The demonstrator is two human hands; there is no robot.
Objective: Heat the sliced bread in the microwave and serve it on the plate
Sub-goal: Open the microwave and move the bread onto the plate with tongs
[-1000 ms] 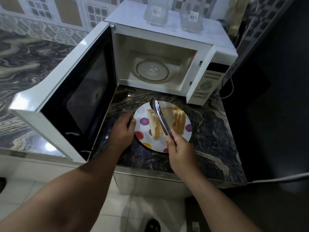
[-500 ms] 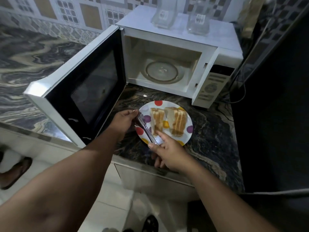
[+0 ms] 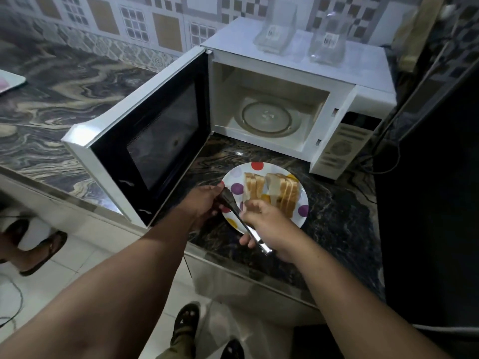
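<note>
Bread: the sliced bread [image 3: 272, 194] lies in two leaning stacks on the spotted plate [image 3: 302, 211], which sits on the tabletop [image 3: 337, 216] just in front of the microwave [image 3: 285, 81].
Microwave: its door [image 3: 145, 141] stands wide open to the left and the glass turntable [image 3: 267, 116] inside is bare; judged from this, the bread is either about to go in or already served.
Right hand: the right hand [image 3: 269, 226] curls round the handle end of the metal tongs [image 3: 239, 213], a closed grip near the tabletop's front edge.
Left hand: the left hand [image 3: 206, 200] pinches the tip end of the same tongs at the plate's left rim, fingers curled on the metal.
Why held so: with both hands on one tool and its tips away from the bread, this looks like a handover or a repositioning of the tongs, not a pick-up.
Tongs' arms: squeezed together or apart, I cannot tell; the left hand covers the tips.
Hidden: the plate's near-left part lies under the hands; the number of slices is unclear.
Hard to make out: two clear containers [image 3: 300, 32] on the microwave's top are blurred; the control panel's markings are unreadable.
Cut off: a sandalled foot [image 3: 36, 251] on the floor at left, and the person's own feet below.
</note>
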